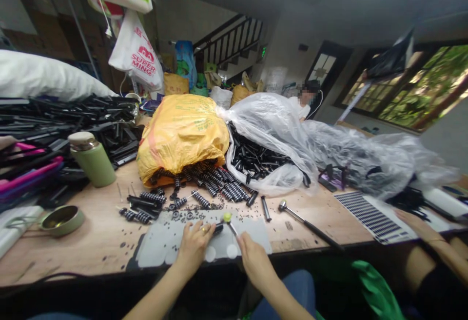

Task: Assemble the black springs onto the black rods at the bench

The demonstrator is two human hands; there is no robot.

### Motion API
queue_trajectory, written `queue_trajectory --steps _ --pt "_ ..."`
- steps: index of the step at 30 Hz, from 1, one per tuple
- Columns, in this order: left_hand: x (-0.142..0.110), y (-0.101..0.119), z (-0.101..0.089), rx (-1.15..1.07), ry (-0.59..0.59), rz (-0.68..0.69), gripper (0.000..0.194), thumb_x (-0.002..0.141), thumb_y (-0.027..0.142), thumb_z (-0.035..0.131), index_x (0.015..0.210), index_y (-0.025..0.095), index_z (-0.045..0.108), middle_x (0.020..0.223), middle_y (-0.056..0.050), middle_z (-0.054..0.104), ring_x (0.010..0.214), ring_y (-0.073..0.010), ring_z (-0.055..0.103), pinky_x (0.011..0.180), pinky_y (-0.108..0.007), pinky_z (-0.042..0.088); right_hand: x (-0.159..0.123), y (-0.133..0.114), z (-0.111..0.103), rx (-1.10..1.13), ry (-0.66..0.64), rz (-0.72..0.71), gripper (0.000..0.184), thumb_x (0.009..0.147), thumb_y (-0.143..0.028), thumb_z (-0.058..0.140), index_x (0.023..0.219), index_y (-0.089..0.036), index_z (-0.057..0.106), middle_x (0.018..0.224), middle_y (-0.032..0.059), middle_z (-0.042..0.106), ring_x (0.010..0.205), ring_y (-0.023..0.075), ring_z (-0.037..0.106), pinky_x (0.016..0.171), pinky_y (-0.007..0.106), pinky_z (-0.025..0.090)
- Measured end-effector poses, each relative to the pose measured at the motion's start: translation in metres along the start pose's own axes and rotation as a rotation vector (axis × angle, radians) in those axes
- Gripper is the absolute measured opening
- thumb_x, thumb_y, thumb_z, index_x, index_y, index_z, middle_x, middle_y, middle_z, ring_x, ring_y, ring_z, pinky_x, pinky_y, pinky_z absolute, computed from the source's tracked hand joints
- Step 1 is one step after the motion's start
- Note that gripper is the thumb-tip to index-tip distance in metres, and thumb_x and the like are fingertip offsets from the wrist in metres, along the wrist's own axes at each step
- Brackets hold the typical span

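My left hand [194,244] is closed on a short black cylindrical part [218,229], pressing it down on a grey mat [157,242] at the table's front edge. A ring shows on one finger. In my right hand [254,259] is the handle of a small hammer [227,218], its yellow-green head just right of the black part. I cannot tell if they touch. Behind my left hand lie ribbed black-and-white rollers [152,196] and small dark rings scattered on the mat and wood.
A yellow sack [183,130] spills rollers beside a clear plastic bag [270,115] of black parts. Another hammer [309,222] lies right. A green flask [93,159] and round tin [62,221] stand left. A co-worker's arm [420,227] rests near a label sheet [376,217].
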State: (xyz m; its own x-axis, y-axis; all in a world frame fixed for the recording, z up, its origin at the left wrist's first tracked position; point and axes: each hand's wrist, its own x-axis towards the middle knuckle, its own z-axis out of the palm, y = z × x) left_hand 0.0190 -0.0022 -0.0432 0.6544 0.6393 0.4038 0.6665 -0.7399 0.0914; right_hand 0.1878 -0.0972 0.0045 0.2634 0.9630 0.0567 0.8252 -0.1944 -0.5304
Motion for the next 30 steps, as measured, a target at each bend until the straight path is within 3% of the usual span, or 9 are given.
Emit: queue_trajectory --steps 2,6,9,11,14,17,22,27,30 --pt "0.0 0.003 -0.001 -0.015 -0.018 -0.015 0.048 0.077 -0.001 0.037 0.115 0.021 0.056 0.105 -0.009 0.065 0.103 -0.0266 0.054 0.087 -0.047 0.034 0.003 0.001 0.005 -0.091 -0.056 0.021 0.037 0.092 -0.033 0.018 0.074 -0.021 0.048 0.056 0.0025 0.057 0.054 0.0183 0.058 0.049 0.024 0.032" --pt "-0.002 0.02 0.005 -0.031 -0.068 -0.022 0.041 0.085 0.022 0.038 0.124 0.014 0.048 0.122 -0.015 0.055 0.118 -0.0276 0.044 0.098 -0.048 0.027 0.009 -0.02 -0.012 0.004 0.03 -0.042 0.041 0.092 -0.038 0.014 0.072 -0.022 0.045 0.056 0.0008 0.054 0.052 0.016 0.055 0.047 0.023 0.032" --pt "-0.007 0.032 0.015 -0.045 -0.098 0.006 0.07 0.079 0.05 0.04 0.132 0.003 0.034 0.135 -0.022 0.036 0.129 -0.0312 0.027 0.103 -0.048 0.02 0.004 -0.052 -0.03 0.129 0.077 -0.125 0.043 0.092 -0.043 0.016 0.07 -0.022 0.045 0.055 -0.0005 0.051 0.049 0.014 0.051 0.046 0.022 0.032" --pt "-0.012 0.036 0.024 -0.066 -0.097 0.014 0.076 0.077 0.052 0.041 0.133 0.002 0.029 0.137 -0.022 0.034 0.13 -0.0321 0.023 0.104 -0.048 0.019 -0.003 -0.07 -0.035 0.2 0.086 -0.186 0.043 0.092 -0.044 0.018 0.071 -0.022 0.048 0.056 -0.0005 0.051 0.049 0.0133 0.05 0.046 0.022 0.034" --pt "-0.019 0.035 0.033 -0.091 -0.05 0.026 0.065 0.08 0.041 0.04 0.133 0.005 0.03 0.136 -0.02 0.037 0.129 -0.0309 0.025 0.105 -0.048 0.019 -0.012 -0.082 -0.026 0.254 0.075 -0.259 0.044 0.092 -0.043 0.017 0.081 -0.021 0.054 0.057 0.0004 0.054 0.05 0.0138 0.052 0.048 0.022 0.037" --pt "-0.023 0.033 0.036 -0.088 -0.009 0.037 0.06 0.08 0.033 0.039 0.134 0.007 0.029 0.137 -0.017 0.037 0.129 -0.0288 0.027 0.105 -0.046 0.019 -0.013 -0.075 -0.004 0.166 0.033 -0.272 0.046 0.092 -0.04 0.014 0.091 -0.021 0.057 0.064 0.0041 0.06 0.058 0.0167 0.058 0.052 0.024 0.041" --pt "-0.01 0.027 0.031 -0.021 -0.074 0.026 0.06 0.077 0.022 0.036 0.134 0.005 0.029 0.135 -0.018 0.039 0.126 -0.0277 0.031 0.103 -0.044 0.023 -0.003 -0.061 0.025 -0.208 -0.199 -0.209 0.037 0.091 -0.034 0.025 0.098 -0.017 0.058 0.073 0.0113 0.067 0.06 0.024 0.063 0.052 0.029 0.04" --pt "0.013 0.021 0.005 -0.113 -0.247 -0.105 0.039 0.079 0.01 0.032 0.11 0.01 0.057 0.104 -0.016 0.062 0.1 -0.0259 0.056 0.083 -0.038 0.043 0.009 -0.049 0.003 -0.207 -0.049 -0.154 0.037 0.094 -0.033 0.021 0.079 -0.021 0.053 0.062 0.0038 0.065 0.059 0.0191 0.063 0.049 0.024 0.033" --pt "0.025 0.009 -0.015 -0.25 -0.332 -0.112 0.021 0.078 0.017 0.044 0.088 0.016 0.063 0.086 -0.011 0.066 0.083 -0.0233 0.061 0.073 -0.032 0.046 0.022 -0.02 -0.009 -0.286 0.016 -0.046 0.035 0.094 -0.034 0.023 0.077 -0.021 0.05 0.062 0.0032 0.064 0.059 0.0191 0.063 0.049 0.024 0.031"
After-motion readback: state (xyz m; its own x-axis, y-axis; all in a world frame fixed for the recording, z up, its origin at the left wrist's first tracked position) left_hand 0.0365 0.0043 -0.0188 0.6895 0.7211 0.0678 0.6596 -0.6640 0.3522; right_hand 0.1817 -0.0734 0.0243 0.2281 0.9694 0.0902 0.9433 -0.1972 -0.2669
